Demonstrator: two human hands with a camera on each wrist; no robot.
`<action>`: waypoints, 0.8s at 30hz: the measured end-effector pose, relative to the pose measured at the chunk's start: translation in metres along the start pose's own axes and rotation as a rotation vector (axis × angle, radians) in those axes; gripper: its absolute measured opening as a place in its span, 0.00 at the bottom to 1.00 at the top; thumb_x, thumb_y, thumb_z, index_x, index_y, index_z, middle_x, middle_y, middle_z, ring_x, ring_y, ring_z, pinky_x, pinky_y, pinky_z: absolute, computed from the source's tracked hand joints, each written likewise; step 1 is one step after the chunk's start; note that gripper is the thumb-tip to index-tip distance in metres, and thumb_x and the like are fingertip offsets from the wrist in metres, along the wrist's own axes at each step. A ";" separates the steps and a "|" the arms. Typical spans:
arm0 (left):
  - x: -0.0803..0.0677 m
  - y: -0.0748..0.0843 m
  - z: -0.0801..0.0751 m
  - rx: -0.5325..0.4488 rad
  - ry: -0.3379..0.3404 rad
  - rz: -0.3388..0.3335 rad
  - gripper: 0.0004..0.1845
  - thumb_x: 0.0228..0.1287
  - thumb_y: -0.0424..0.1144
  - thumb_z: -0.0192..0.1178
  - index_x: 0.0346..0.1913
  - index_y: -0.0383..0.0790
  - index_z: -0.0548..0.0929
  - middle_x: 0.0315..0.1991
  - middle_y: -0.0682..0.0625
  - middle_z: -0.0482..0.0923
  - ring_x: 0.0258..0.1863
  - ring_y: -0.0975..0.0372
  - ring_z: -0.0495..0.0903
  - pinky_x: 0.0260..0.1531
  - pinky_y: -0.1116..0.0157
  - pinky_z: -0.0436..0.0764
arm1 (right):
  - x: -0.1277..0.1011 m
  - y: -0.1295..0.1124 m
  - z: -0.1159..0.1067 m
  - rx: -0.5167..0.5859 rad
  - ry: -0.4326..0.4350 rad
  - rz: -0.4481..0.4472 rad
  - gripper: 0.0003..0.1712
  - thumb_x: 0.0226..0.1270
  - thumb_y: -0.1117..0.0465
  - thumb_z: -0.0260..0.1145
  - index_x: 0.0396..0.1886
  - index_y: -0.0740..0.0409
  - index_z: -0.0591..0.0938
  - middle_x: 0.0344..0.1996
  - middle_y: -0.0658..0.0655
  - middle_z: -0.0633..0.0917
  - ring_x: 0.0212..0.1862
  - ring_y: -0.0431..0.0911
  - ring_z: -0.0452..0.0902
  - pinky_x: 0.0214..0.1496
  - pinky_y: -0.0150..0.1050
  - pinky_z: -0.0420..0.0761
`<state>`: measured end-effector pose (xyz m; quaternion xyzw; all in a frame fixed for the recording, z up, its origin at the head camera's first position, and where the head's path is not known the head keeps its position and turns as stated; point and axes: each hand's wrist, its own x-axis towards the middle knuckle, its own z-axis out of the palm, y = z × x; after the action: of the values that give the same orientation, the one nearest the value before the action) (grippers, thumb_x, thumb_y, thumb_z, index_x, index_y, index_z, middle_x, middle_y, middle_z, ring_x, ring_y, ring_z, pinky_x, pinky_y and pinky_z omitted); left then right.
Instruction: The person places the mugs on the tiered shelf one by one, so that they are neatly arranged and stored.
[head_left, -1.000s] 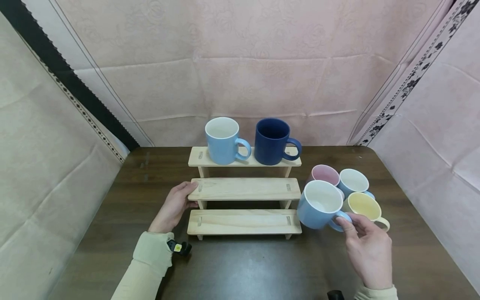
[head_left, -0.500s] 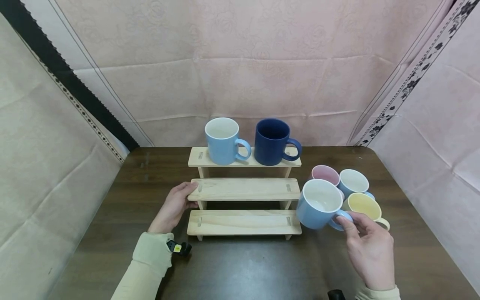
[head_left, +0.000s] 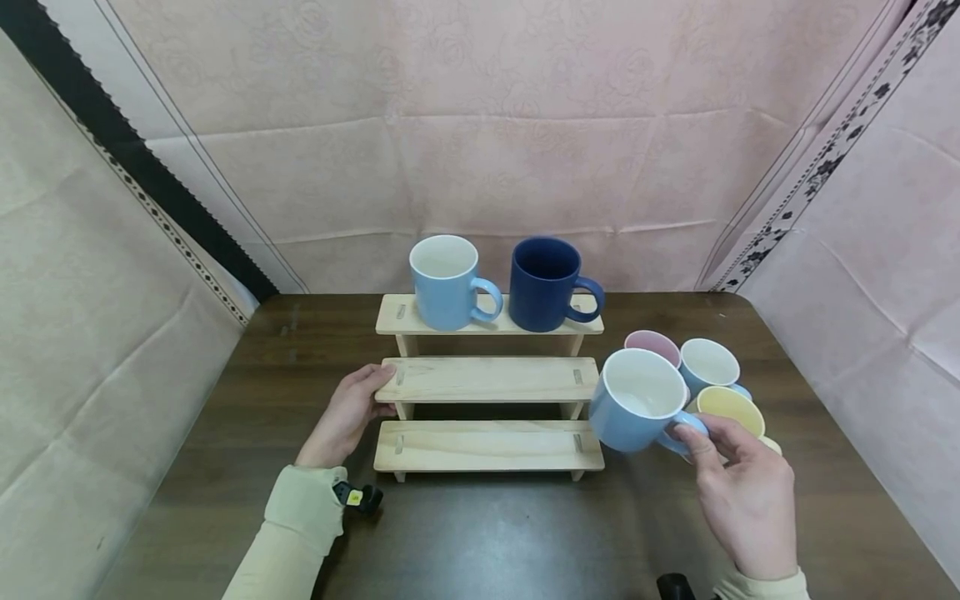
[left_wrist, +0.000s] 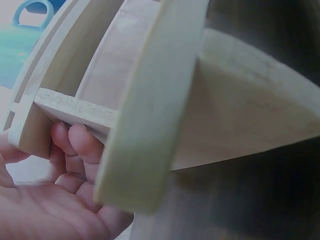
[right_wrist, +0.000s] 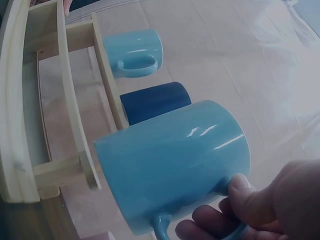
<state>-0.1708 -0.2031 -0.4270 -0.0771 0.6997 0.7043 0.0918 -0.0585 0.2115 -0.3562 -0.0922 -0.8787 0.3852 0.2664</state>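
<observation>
My right hand (head_left: 750, 500) pinches the handle of a light blue mug (head_left: 633, 408), held upright to the right of the wooden three-tier shelf (head_left: 487, 450). In the right wrist view the same mug (right_wrist: 175, 160) fills the middle, thumb and fingers around its handle. With thumb on top and fingers underneath, my left hand (head_left: 348, 417) grips the left end of the middle tier; the left wrist view shows its fingertips (left_wrist: 85, 142) against the wood. On the top tier stand another light blue mug (head_left: 442, 287) and a dark blue mug (head_left: 543, 292), both handles pointing right.
On the table (head_left: 480, 533), right of the shelf, a pink mug (head_left: 654, 343), a light blue mug (head_left: 707, 362) and a yellow mug (head_left: 729, 408) stand close together, partly behind the held mug and right hand. Pale cloth (head_left: 525, 150) hangs behind and on both sides.
My right hand has raised the light blue mug slightly, and it now covers more of the pink mug. The left hand and shelf stay nearly still.
</observation>
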 end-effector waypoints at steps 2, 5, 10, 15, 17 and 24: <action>0.000 0.000 0.000 -0.002 0.002 -0.001 0.21 0.74 0.51 0.52 0.49 0.32 0.73 0.37 0.47 0.75 0.31 0.60 0.75 0.41 0.59 0.77 | 0.002 -0.003 0.001 0.014 -0.005 -0.015 0.10 0.56 0.62 0.76 0.39 0.56 0.88 0.33 0.56 0.89 0.36 0.15 0.73 0.36 0.19 0.71; 0.000 0.000 0.000 -0.004 0.001 -0.002 0.21 0.74 0.51 0.53 0.49 0.32 0.73 0.37 0.47 0.75 0.31 0.60 0.75 0.41 0.59 0.77 | 0.004 -0.008 0.003 0.047 -0.014 -0.030 0.11 0.56 0.63 0.76 0.39 0.57 0.88 0.34 0.56 0.89 0.37 0.16 0.73 0.38 0.17 0.72; -0.001 0.001 0.000 0.001 -0.003 -0.002 0.22 0.73 0.52 0.53 0.50 0.32 0.74 0.39 0.47 0.76 0.33 0.60 0.76 0.42 0.58 0.77 | 0.007 -0.014 0.010 0.071 -0.024 -0.057 0.11 0.56 0.65 0.75 0.39 0.62 0.87 0.33 0.58 0.88 0.37 0.17 0.74 0.39 0.18 0.72; -0.002 0.001 0.000 0.003 -0.001 -0.004 0.23 0.73 0.52 0.52 0.51 0.31 0.73 0.39 0.47 0.76 0.33 0.60 0.76 0.42 0.59 0.77 | 0.010 -0.020 0.019 0.079 -0.053 -0.080 0.09 0.57 0.66 0.75 0.38 0.62 0.87 0.33 0.56 0.88 0.37 0.19 0.75 0.38 0.19 0.73; -0.003 0.002 0.000 0.002 -0.002 -0.006 0.23 0.73 0.52 0.52 0.51 0.31 0.73 0.39 0.47 0.76 0.33 0.60 0.76 0.43 0.58 0.77 | 0.011 -0.022 0.023 0.097 -0.066 -0.091 0.09 0.57 0.66 0.75 0.38 0.61 0.87 0.32 0.55 0.88 0.37 0.21 0.77 0.38 0.19 0.73; -0.004 0.003 0.001 0.000 -0.003 -0.009 0.22 0.74 0.51 0.52 0.50 0.32 0.73 0.39 0.47 0.75 0.32 0.59 0.76 0.43 0.58 0.76 | 0.012 -0.032 0.042 0.191 -0.131 -0.133 0.08 0.57 0.67 0.74 0.37 0.62 0.86 0.31 0.54 0.88 0.33 0.34 0.81 0.35 0.22 0.76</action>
<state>-0.1680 -0.2024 -0.4236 -0.0792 0.6992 0.7040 0.0961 -0.0903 0.1675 -0.3518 0.0173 -0.8576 0.4540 0.2409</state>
